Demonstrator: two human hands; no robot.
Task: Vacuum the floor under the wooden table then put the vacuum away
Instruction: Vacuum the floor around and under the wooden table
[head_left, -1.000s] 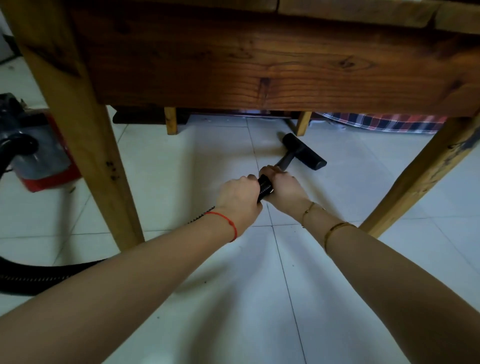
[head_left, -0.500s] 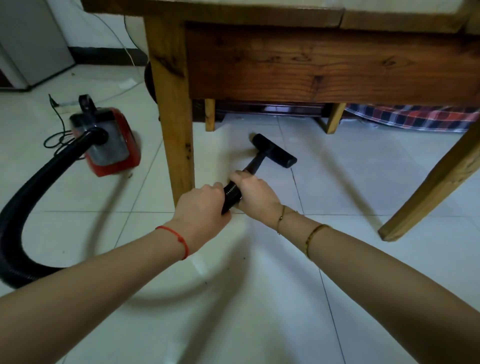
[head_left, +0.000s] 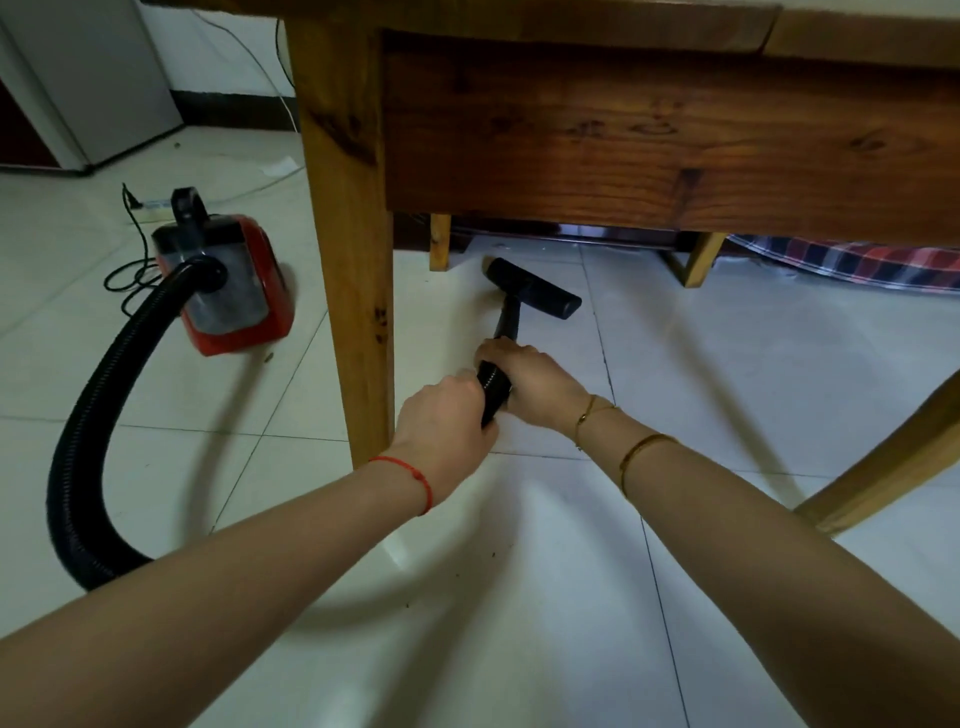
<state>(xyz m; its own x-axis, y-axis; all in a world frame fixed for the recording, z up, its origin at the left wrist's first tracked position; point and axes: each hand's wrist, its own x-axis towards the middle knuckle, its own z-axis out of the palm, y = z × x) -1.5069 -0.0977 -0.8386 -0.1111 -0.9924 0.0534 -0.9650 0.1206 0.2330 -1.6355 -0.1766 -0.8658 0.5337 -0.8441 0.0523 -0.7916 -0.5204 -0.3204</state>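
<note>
A wooden table (head_left: 649, 130) fills the top of the view, its near left leg (head_left: 350, 260) standing just left of my hands. The black vacuum nozzle (head_left: 535, 288) lies flat on the white tile floor under the table. My left hand (head_left: 447, 421) and my right hand (head_left: 530, 382) both grip the black vacuum hose behind the nozzle, right hand in front. The ribbed black hose (head_left: 93, 415) loops left to the red vacuum body (head_left: 228, 291) on the floor.
The table's near right leg (head_left: 883, 467) slants at the right edge; two far legs (head_left: 439, 249) stand behind the nozzle. Plaid cloth (head_left: 857, 262) lies at the back right. A black power cord (head_left: 132, 260) and a grey cabinet (head_left: 88, 83) are at the left.
The view has swung left and pulled back, bringing the red vacuum body and hose loop into sight. The nozzle now sits nearer the left leg. Both hands keep their grip.
</note>
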